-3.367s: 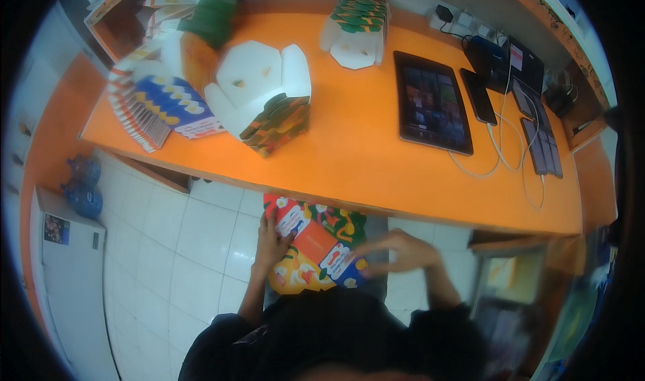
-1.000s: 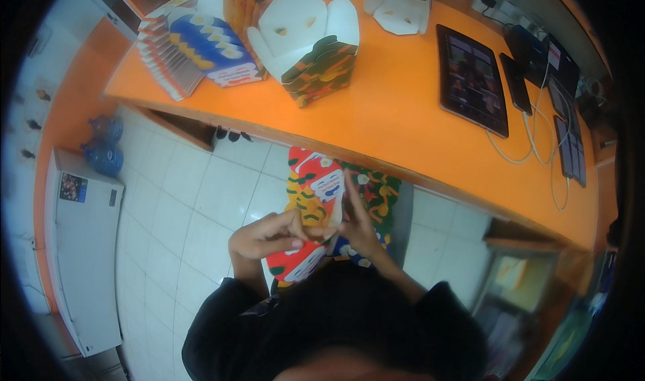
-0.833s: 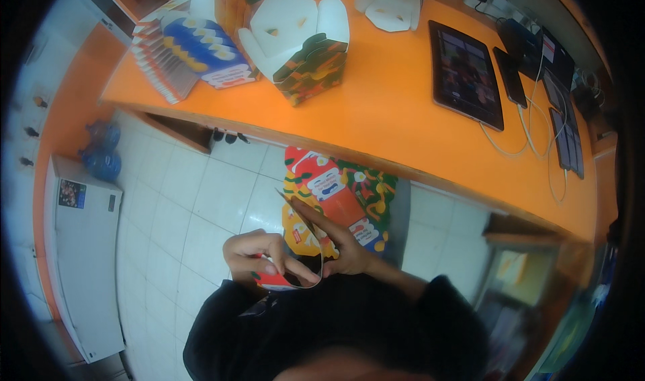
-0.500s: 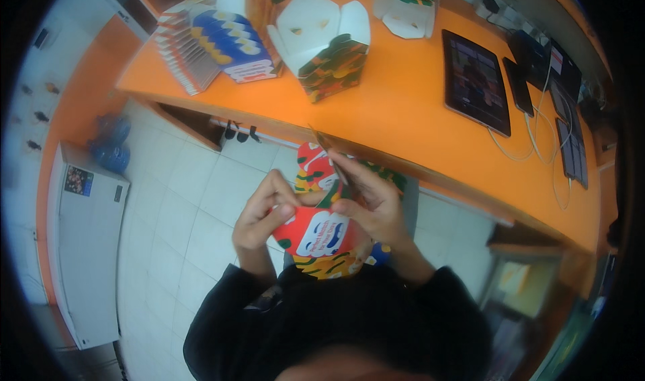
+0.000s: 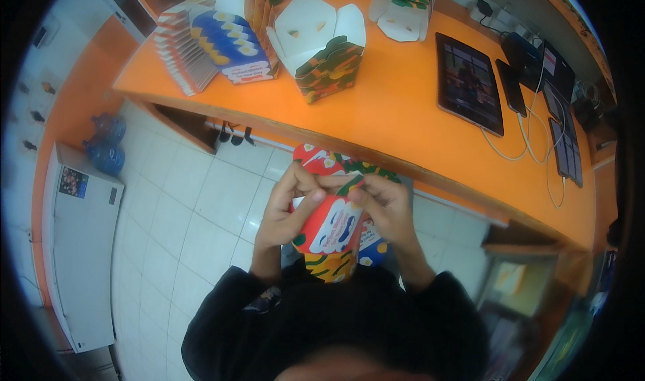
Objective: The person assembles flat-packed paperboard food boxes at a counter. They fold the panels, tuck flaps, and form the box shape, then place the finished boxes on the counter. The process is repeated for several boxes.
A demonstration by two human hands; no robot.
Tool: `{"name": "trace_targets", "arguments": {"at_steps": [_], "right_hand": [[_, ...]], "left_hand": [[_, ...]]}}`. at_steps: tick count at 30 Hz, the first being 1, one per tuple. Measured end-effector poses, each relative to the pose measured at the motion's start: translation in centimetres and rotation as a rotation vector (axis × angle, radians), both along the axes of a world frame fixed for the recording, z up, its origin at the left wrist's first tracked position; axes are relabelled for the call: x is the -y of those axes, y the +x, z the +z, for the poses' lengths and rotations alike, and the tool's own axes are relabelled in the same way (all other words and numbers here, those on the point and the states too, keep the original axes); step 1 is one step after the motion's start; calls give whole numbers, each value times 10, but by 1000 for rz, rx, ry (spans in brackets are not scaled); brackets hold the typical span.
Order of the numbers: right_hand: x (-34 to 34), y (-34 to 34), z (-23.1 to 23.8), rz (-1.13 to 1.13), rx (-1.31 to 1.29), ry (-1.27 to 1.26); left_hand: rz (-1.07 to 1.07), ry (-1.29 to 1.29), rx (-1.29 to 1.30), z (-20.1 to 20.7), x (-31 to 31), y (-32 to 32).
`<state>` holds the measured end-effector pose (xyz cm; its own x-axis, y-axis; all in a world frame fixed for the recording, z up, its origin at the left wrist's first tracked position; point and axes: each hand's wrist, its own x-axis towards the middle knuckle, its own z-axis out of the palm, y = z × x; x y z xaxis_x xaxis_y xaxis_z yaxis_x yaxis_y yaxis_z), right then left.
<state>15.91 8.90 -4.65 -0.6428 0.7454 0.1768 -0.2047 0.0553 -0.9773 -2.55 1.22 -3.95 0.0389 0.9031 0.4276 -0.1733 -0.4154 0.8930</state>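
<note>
Over my lap, both hands grip a red, white and yellow patterned paper food box. My left hand is closed on its upper left edge, thumb on the front face and fingers behind. My right hand pinches the upper right side beside a green-printed flap. Its inside is mostly hidden by my fingers. Behind my hands, more printed red and green cartons lie below the counter edge, and a blue printed piece shows under my right wrist.
On the orange counter stand an open green-patterned box, nested blue boxes and another stack of green boxes. A tablet, phones and charging cables lie at the right. A white fridge and water bottles are at the left.
The box has turned and shifted slightly right. My left hand has moved right, closer to my right hand, and the flap that stood up by my right fingers is now lower.
</note>
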Motion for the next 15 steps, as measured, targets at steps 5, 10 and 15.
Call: {"name": "trace_targets", "arguments": {"at_steps": [5, 10, 15], "right_hand": [[-11, 1, -1, -204, -10, -70], [-21, 8, 3, -392, -121, -46], [-18, 8, 4, -299, -83, 65]], "left_hand": [[497, -40, -250, 2, -6, 16], [455, -48, 162, -11, -3, 45], [265, -529, 194, -34, 7, 47]]}}
